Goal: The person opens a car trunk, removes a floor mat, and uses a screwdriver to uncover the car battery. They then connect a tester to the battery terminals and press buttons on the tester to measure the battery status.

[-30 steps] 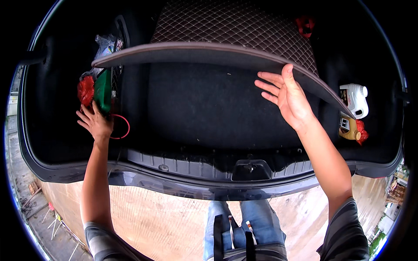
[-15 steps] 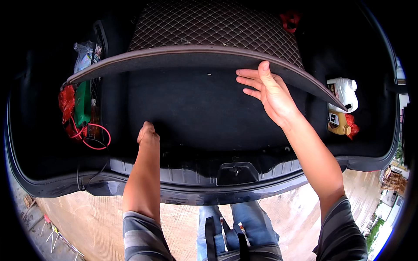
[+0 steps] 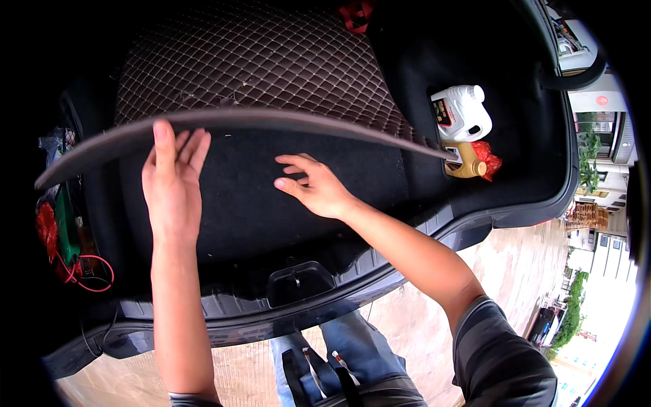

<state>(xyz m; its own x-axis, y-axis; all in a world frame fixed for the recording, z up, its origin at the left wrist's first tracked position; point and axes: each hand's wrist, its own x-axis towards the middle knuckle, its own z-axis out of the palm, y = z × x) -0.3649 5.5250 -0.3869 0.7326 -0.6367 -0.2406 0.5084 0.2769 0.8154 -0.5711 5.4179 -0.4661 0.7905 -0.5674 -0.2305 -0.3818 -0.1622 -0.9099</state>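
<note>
left hand (image 3: 169, 180) lifts boot mat (image 3: 258, 68) — underside dark.

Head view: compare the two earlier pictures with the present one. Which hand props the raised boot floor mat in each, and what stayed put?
The hands swapped. The left hand left the red cable at the left side, crossed the dark floor and now props the mat edge with its fingers. The right hand let go and hovers open below it. The white jug and yellow bottle stayed put.
</note>
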